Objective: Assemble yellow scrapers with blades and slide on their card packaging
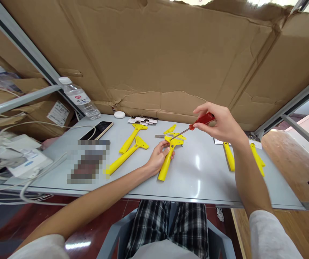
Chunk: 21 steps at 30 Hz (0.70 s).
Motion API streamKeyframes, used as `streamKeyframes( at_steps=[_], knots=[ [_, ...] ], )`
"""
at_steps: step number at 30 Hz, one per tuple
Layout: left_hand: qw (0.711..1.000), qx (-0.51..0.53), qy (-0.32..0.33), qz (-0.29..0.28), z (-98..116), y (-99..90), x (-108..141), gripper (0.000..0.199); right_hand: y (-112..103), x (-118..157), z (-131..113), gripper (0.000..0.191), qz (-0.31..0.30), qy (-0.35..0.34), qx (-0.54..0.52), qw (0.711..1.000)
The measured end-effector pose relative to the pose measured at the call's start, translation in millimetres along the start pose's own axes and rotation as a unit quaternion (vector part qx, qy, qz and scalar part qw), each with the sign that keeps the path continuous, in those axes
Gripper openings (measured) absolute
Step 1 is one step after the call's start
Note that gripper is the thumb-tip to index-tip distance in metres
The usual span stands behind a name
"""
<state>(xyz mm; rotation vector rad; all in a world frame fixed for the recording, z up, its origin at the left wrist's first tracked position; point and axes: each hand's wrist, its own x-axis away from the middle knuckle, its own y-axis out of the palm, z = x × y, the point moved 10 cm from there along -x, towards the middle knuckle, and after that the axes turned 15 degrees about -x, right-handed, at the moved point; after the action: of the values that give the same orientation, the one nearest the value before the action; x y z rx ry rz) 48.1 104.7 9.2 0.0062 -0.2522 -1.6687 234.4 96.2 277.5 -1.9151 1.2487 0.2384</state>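
Note:
My left hand (158,157) is wrapped round the neck of a yellow scraper (165,166) on the grey table. My right hand (220,122) grips a red-handled screwdriver (205,119), whose shaft slants down left to the scraper's head. Just behind that head lie a loose yellow piece (170,129) and a flat metal blade (159,136). To the left, two yellow scrapers (129,141) (124,156) rest on the table. Further yellow tools (229,157) (257,159) lie at the right, partly behind my right forearm.
A phone (97,130), a water bottle (80,99) and a round white object (119,114) stand or lie at the back left. White cables and a power strip (30,158) crowd the left end. Cardboard (170,64) walls the back; black-and-white packaging (143,120) lies before it.

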Motion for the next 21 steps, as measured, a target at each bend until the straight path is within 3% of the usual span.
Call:
streamKeyframes(
  at_steps=[9, 16, 21],
  knots=[
    [1.0, -0.01, -0.004, 0.007, -2.2, -1.7, -1.9, 0.043, 7.0, 1.5, -6.7, 0.034, -0.039, -0.006, -0.022, 0.999],
    [1.0, -0.006, -0.004, 0.009, -3.2, -2.1, -2.5, 0.042, 3.3, -1.2, -2.6, 0.02, -0.007, -0.004, -0.008, 1.0],
    [1.0, -0.009, 0.003, 0.002, -3.1, -1.5, -3.4, 0.043, 9.2, 1.3, -6.5, 0.028, -0.034, 0.0, -0.017, 0.999]
  ],
)
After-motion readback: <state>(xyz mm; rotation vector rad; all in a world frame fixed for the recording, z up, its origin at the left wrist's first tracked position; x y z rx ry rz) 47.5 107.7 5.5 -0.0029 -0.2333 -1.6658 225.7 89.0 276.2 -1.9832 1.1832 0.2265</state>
